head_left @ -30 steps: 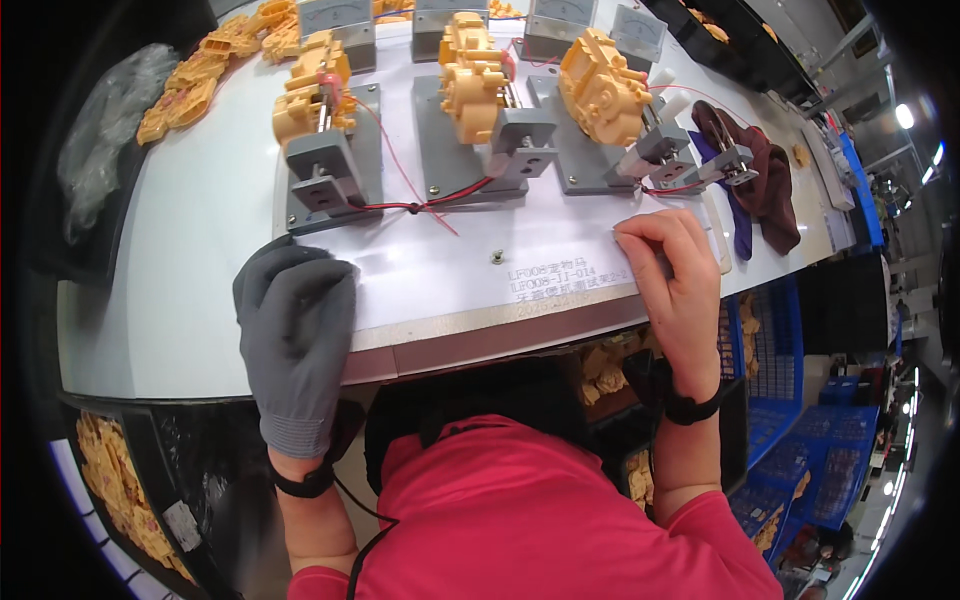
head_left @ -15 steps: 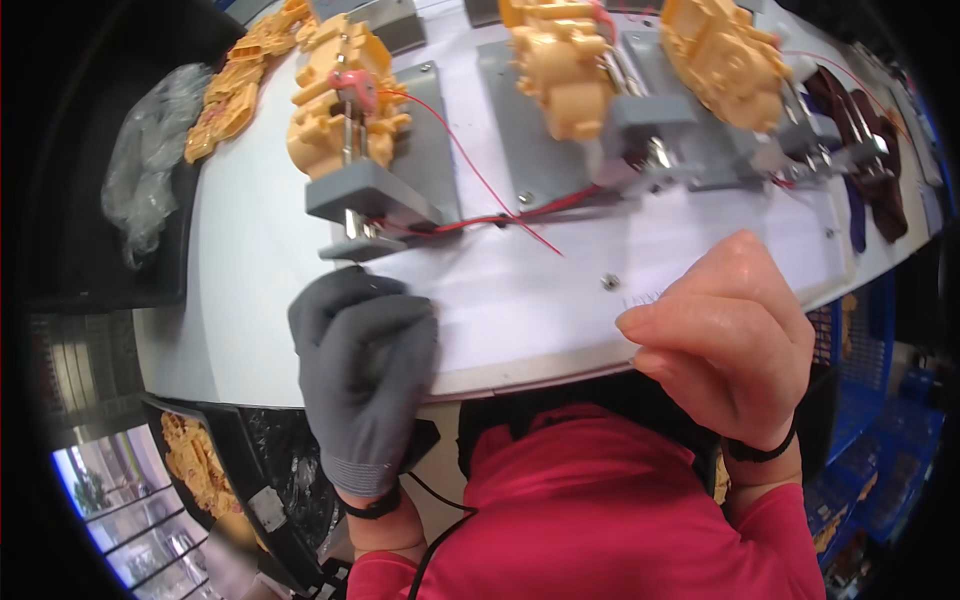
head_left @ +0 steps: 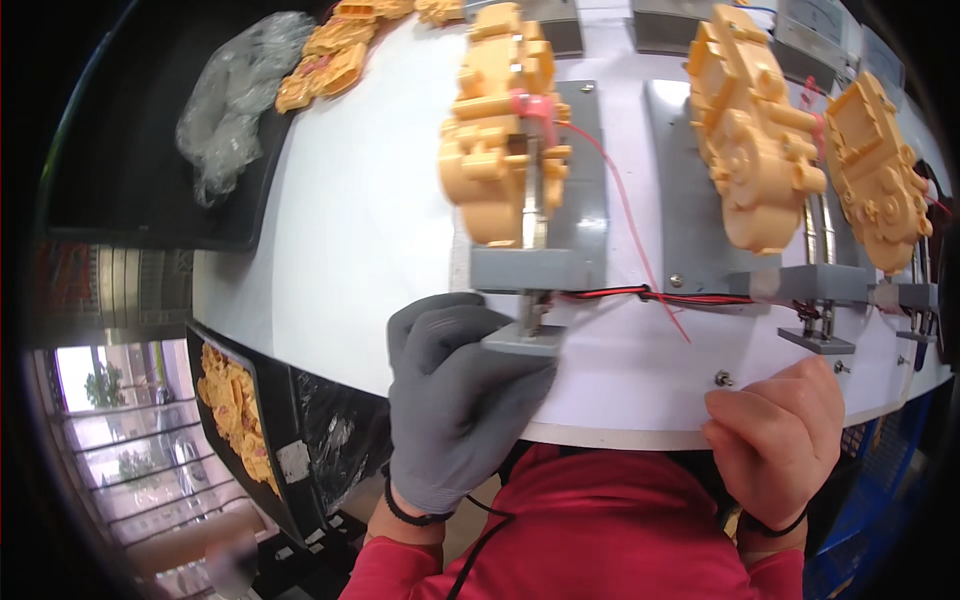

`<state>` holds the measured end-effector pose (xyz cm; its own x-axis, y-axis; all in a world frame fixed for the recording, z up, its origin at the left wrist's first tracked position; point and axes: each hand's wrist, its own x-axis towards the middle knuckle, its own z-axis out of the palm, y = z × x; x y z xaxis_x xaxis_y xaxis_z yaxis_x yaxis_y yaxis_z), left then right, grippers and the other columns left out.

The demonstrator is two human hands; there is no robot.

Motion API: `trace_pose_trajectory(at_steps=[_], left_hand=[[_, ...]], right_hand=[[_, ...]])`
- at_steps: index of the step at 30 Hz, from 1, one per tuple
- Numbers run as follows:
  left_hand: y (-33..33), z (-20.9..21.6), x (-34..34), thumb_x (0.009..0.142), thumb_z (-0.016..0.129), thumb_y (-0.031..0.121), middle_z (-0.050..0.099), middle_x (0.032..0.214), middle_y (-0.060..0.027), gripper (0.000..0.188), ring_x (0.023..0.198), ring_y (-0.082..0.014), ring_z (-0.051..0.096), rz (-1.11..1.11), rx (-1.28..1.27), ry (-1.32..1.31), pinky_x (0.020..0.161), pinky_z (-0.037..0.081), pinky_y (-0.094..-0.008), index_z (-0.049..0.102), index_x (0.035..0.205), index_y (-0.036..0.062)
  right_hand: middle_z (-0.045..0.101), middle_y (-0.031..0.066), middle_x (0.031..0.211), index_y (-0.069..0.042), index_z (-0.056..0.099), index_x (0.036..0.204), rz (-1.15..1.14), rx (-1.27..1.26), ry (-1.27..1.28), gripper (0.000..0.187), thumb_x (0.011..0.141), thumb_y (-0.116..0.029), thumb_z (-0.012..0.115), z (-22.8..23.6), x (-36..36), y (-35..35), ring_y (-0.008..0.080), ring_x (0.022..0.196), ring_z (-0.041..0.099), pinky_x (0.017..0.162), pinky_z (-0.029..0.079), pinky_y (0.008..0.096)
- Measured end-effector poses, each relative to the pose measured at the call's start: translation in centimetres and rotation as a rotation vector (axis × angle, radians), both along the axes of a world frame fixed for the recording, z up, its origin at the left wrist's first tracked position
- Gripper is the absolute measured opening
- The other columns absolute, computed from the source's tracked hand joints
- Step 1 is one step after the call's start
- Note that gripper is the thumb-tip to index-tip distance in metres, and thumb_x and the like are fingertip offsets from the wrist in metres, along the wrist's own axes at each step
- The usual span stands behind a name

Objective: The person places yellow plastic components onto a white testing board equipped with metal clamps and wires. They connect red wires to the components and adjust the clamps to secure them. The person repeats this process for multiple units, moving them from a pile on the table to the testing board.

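My left hand (head_left: 460, 400), in a grey glove, has its fingers closed around the near edge of a small grey end plate (head_left: 525, 340). That plate belongs to the leftmost test fixture (head_left: 535, 270), where metal rods run through a grey block. A yellow-orange plastic gear housing (head_left: 495, 170) sits upright on this fixture, with a pink part (head_left: 538, 110) and a thin red wire (head_left: 625, 200) at its side. My bare right hand (head_left: 775, 430) is curled at the table's front edge, near a small toggle switch (head_left: 723, 379); the inside of its fingers is hidden.
Two similar fixtures to the right carry a middle housing (head_left: 755, 140) and a right housing (head_left: 880, 180). Red and black wires (head_left: 690, 298) link the fixtures. At left are more housings (head_left: 325, 75), a plastic bag (head_left: 240, 100) in a black tray (head_left: 120, 225), and a lower bin of orange parts (head_left: 235, 410).
The view has swung left, so the fixtures appear farther right and lower. My left hand now closes around the end plate; my right hand stays curled.
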<state>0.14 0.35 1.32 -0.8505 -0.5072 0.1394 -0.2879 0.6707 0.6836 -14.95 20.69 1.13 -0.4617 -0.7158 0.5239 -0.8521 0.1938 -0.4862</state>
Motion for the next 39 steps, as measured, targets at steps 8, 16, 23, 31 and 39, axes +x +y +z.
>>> trace_pose_trajectory(at_steps=[8, 16, 23, 31, 39], left_hand=[[-0.7, 0.2, -0.9, 0.081, 0.079, 0.017, 0.064, 0.097, -0.0005, 0.017, 0.098, -0.0213, 0.062, -0.085, -0.171, 0.152, 0.094, 0.041, -0.0381, 0.07, 0.095, 0.0163], [-0.6, -0.4, -0.8, 0.076, 0.082, 0.011, 0.064, 0.097, -0.0021, 0.02, 0.104, -0.0246, 0.057, -0.071, -0.131, 0.176, 0.095, 0.042, -0.0369, 0.073, 0.094, 0.0156], [-0.7, -0.5, -0.8, 0.076, 0.081, 0.012, 0.064, 0.096, -0.0017, 0.02, 0.102, -0.0232, 0.058, -0.076, -0.148, 0.21, 0.094, 0.042, -0.0363, 0.072, 0.094, 0.0147], [-0.7, -0.5, -0.6, 0.076, 0.081, 0.011, 0.064, 0.096, -0.0018, 0.019, 0.102, -0.0233, 0.057, -0.073, -0.149, 0.197, 0.093, 0.043, -0.036, 0.073, 0.093, 0.0147], [-0.3, -0.6, -0.5, 0.074, 0.081, 0.008, 0.064, 0.098, -0.0041, 0.021, 0.105, -0.0261, 0.054, -0.05, -0.102, 0.217, 0.093, 0.043, -0.0381, 0.073, 0.093, 0.0135]], right_hand=[[0.059, 0.0087, 0.078, -0.002, 0.064, 0.091, -0.006, 0.033, -0.073, 0.018, 0.075, 0.002, 0.068, 0.5, 0.8, 0.3, 0.0249, 0.069, 0.05, 0.065, 0.039, 0.0366], [0.06, 0.009, 0.081, -0.001, 0.064, 0.096, -0.015, 0.057, -0.02, 0.016, 0.081, 0.001, 0.068, 0.3, 0.8, 0.2, 0.0253, 0.07, 0.051, 0.065, 0.039, 0.0362], [0.062, 0.0075, 0.08, -0.004, 0.066, 0.097, -0.053, 0.054, 0.021, 0.019, 0.081, -0.007, 0.074, 0.1, 0.8, 0.0, 0.0246, 0.066, 0.052, 0.064, 0.038, 0.0367], [0.063, 0.0075, 0.079, -0.004, 0.066, 0.097, -0.059, 0.048, 0.033, 0.019, 0.08, -0.006, 0.074, 0.1, 1.0, 0.0, 0.0249, 0.067, 0.054, 0.065, 0.039, 0.0372], [0.063, 0.0057, 0.076, -0.006, 0.069, 0.091, -0.085, -0.008, 0.049, 0.02, 0.074, -0.002, 0.078, 0.1, 1.0, -0.5, 0.0248, 0.065, 0.055, 0.06, 0.039, 0.0369]])
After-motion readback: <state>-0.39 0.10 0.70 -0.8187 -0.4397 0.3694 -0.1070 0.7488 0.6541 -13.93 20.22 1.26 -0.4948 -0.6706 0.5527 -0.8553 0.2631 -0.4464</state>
